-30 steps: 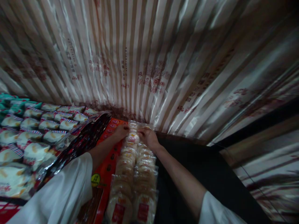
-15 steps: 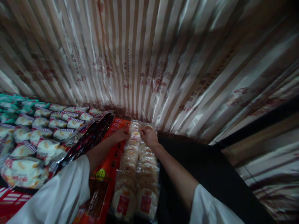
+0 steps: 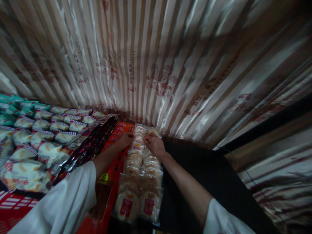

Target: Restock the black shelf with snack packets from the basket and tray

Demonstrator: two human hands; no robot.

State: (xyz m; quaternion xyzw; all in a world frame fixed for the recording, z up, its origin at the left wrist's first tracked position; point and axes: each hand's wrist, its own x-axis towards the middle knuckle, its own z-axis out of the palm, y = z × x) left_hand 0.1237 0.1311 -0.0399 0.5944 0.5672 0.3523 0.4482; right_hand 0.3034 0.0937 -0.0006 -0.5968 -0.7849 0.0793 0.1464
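Two rows of clear packets of round, pale crackers (image 3: 133, 164) run from the curtain towards me, with red labels on the nearest ones. My left hand (image 3: 126, 139) is at the left edge of the far part of the left row, its fingers closed on the edge of a cracker packet. From the right, my right hand (image 3: 155, 144) reaches over the right row, thumb and fingers pinched on the same packet's other side. The fingertips partly hide what they grip. Beneath my left forearm lies an orange-red printed package (image 3: 110, 182) with a yellow spot.
White snack bags (image 3: 48, 154) stand in rows on the left, with green bags (image 3: 11, 107) behind. A dark shiny package (image 3: 90, 148) leans beside them. A red basket (image 3: 14, 204) is at lower left. Striped curtain (image 3: 136, 65) hangs behind; a black surface (image 3: 195, 182) extends right.
My right hand has shifted slightly left, nearer my left hand. The view has moved a little, so the packets sit slightly higher and further left.
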